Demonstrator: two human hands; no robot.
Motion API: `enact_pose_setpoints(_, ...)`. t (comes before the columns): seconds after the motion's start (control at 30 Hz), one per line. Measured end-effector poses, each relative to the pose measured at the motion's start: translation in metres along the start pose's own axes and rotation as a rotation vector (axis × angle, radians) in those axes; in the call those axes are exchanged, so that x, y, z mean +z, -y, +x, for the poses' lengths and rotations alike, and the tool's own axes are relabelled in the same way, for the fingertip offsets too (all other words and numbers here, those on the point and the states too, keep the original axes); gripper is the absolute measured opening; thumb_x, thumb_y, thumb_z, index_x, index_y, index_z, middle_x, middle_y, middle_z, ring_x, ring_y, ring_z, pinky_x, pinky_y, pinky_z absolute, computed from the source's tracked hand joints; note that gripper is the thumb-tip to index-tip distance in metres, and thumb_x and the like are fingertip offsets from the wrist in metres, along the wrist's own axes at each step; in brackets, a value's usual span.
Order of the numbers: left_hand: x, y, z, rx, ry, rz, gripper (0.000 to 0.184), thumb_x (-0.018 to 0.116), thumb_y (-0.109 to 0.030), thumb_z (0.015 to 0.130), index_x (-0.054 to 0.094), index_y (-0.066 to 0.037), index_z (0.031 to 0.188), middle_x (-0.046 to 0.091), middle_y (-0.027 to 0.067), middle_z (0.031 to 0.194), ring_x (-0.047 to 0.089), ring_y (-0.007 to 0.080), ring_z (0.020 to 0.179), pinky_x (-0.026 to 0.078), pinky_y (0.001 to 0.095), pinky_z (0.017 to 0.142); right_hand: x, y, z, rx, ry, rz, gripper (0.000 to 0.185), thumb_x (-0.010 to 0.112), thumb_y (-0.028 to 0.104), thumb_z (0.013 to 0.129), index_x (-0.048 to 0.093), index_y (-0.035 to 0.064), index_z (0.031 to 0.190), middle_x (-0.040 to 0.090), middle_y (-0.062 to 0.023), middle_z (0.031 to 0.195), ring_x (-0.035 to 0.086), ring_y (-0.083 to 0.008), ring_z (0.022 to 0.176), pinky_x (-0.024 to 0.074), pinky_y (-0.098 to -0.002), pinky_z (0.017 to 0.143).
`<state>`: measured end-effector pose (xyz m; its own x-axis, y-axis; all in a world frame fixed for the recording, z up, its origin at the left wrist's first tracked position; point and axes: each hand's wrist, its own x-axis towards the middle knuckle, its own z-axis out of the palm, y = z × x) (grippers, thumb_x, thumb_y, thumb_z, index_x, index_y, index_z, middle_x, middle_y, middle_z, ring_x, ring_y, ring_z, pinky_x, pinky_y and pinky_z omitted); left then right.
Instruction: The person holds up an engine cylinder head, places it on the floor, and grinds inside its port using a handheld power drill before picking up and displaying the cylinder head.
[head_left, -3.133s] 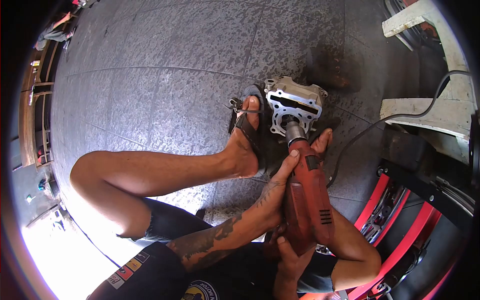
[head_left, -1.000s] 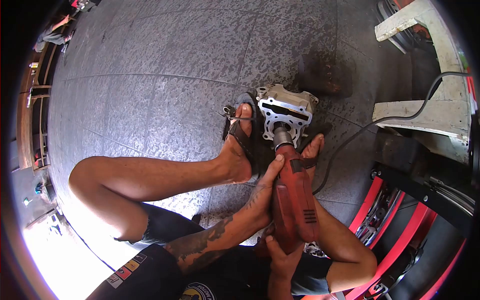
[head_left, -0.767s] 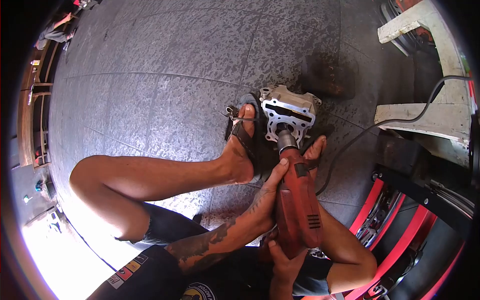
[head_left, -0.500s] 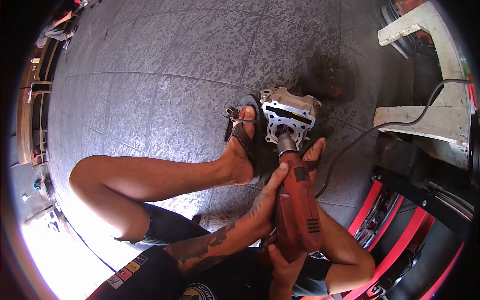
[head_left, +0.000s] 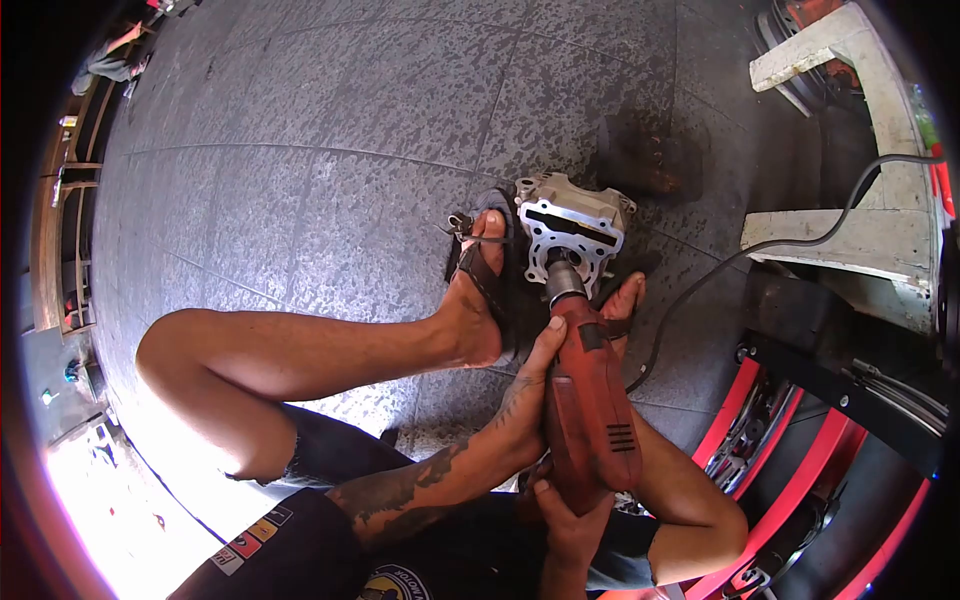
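A red power drill points away from me, its metal chuck over the opening of a metal engine cylinder head. The bit is hidden inside that opening. My left hand is wrapped around the drill's left side, thumb on the body behind the chuck. Near my lap, my right hand grips the rear handle, thumb on its left side; most of its fingers are out of sight. The cylinder head rests on the floor between my two sandalled feet.
A black cord runs from beside the drill toward the right. White-painted wooden stands are at the right, above a red and black rack holding tools. The tiled floor looks wet in patches. Wooden shelving lines the far left.
The drill, cylinder head and feet appear shifted very slightly left in view. Both hands keep the same hold on the drill.
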<state>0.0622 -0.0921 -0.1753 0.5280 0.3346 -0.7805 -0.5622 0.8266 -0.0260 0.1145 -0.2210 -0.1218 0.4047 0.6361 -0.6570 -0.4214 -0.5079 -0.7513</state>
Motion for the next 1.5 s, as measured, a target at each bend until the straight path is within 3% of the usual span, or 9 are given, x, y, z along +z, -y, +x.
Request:
enact_pose_setpoints(0.17, 0.01, 0.003, -0.006, 0.046, -0.076, 0.012, 0.053, 0.056, -0.06, 0.086, 0.054, -0.013, 0.111, 0.062, 0.0055, 0.099, 0.063, 0.0182, 0.088, 0.053, 0.0352, 0.081, 0.0, 0.01, -0.004, -0.009, 0.022, 0.057, 0.043, 0.067, -0.008, 0.074, 0.049, -0.0039, 0.113, 0.06, -0.0103, 0.091, 0.06, -0.0144, 0.076, 0.0502, -0.0254, 0.065)
enact_pose_setpoints(0.6, 0.001, 0.002, 0.0, 0.006, -0.011, -0.003, 0.055, 0.056, -0.061, 0.086, 0.054, -0.014, 0.114, 0.061, 0.0049, 0.1, 0.06, 0.018, 0.091, 0.051, 0.0356, 0.083, 0.001, 0.006, 0.0, -0.036, 0.007, 0.0, 0.048, 0.068, -0.007, 0.076, 0.047, -0.003, 0.119, 0.06, -0.0105, 0.096, 0.06, -0.0151, 0.082, 0.0503, -0.0262, 0.07)
enact_pose_setpoints(0.67, 0.005, -0.001, -0.001, 0.019, 0.016, -0.008, 0.055, 0.056, -0.061, 0.086, 0.054, -0.013, 0.114, 0.061, 0.0049, 0.1, 0.06, 0.0181, 0.091, 0.051, 0.0358, 0.083, 0.004, 0.008, 0.0, -0.048, 0.022, -0.015, 0.058, 0.068, -0.004, 0.072, 0.043, -0.0052, 0.124, 0.06, -0.0109, 0.086, 0.061, -0.0177, 0.073, 0.0521, -0.0289, 0.066)
enact_pose_setpoints(0.8, 0.01, 0.001, -0.003, 0.05, -0.043, 0.0, 0.054, 0.056, -0.06, 0.087, 0.054, -0.014, 0.115, 0.06, 0.0051, 0.101, 0.06, 0.0181, 0.09, 0.051, 0.0365, 0.082, -0.003, 0.003, -0.003, -0.046, -0.005, 0.001, 0.054, 0.068, -0.003, 0.073, 0.045, -0.0056, 0.121, 0.061, -0.0107, 0.086, 0.061, -0.0177, 0.073, 0.0516, -0.0289, 0.066)
enact_pose_setpoints(0.87, 0.005, 0.004, 0.0, 0.044, -0.028, -0.011, 0.054, 0.056, -0.06, 0.087, 0.053, -0.014, 0.115, 0.06, 0.0052, 0.101, 0.06, 0.0181, 0.091, 0.051, 0.0369, 0.082, -0.007, -0.003, 0.003, 0.008, 0.031, -0.047, 0.05, 0.068, -0.008, 0.075, 0.047, -0.0038, 0.12, 0.059, -0.0114, 0.1, 0.06, -0.0157, 0.086, 0.0504, -0.0271, 0.075)
enact_pose_setpoints(1.0, 0.01, 0.002, -0.008, 0.04, -0.02, 0.001, 0.054, 0.055, -0.06, 0.087, 0.054, -0.013, 0.114, 0.061, 0.0053, 0.1, 0.061, 0.0178, 0.09, 0.051, 0.0358, 0.082, 0.001, 0.008, -0.002, -0.039, 0.043, 0.02, 0.049, 0.068, -0.007, 0.075, 0.048, -0.0037, 0.119, 0.059, -0.0114, 0.1, 0.06, -0.0154, 0.086, 0.0505, -0.0275, 0.075)
enact_pose_setpoints(1.17, 0.0, 0.004, -0.001, 0.026, -0.01, 0.006, 0.055, 0.055, -0.06, 0.087, 0.055, -0.012, 0.113, 0.061, 0.0048, 0.099, 0.061, 0.0173, 0.09, 0.052, 0.0345, 0.081, -0.006, 0.003, 0.002, 0.051, 0.073, -0.036, 0.048, 0.068, -0.007, 0.075, 0.048, -0.0035, 0.119, 0.06, -0.0107, 0.096, 0.06, -0.0148, 0.08, 0.0505, -0.0255, 0.068)
enact_pose_setpoints(1.3, 0.005, 0.001, -0.008, 0.029, -0.001, 0.029, 0.063, 0.056, -0.061, 0.086, 0.052, -0.009, 0.12, 0.059, 0.0082, 0.107, 0.059, 0.0198, 0.096, 0.048, 0.0351, 0.088, 0.002, 0.006, -0.003, -0.02, 0.043, 0.001, 0.048, 0.068, -0.007, 0.075, 0.048, -0.0033, 0.119, 0.06, -0.01, 0.095, 0.061, -0.0147, 0.078, 0.0504, -0.0249, 0.065)
enact_pose_setpoints(1.5, 0.004, 0.0, -0.002, 0.012, -0.012, -0.014, 0.054, 0.055, -0.059, 0.088, 0.053, -0.013, 0.117, 0.061, 0.0042, 0.101, 0.061, 0.0163, 0.091, 0.051, 0.0336, 0.082, -0.004, -0.001, 0.0, 0.0, 0.018, 0.014, 0.05, 0.071, -0.004, 0.075, 0.047, -0.0036, 0.119, 0.06, -0.01, 0.098, 0.061, -0.0157, 0.084, 0.0511, -0.0275, 0.073)
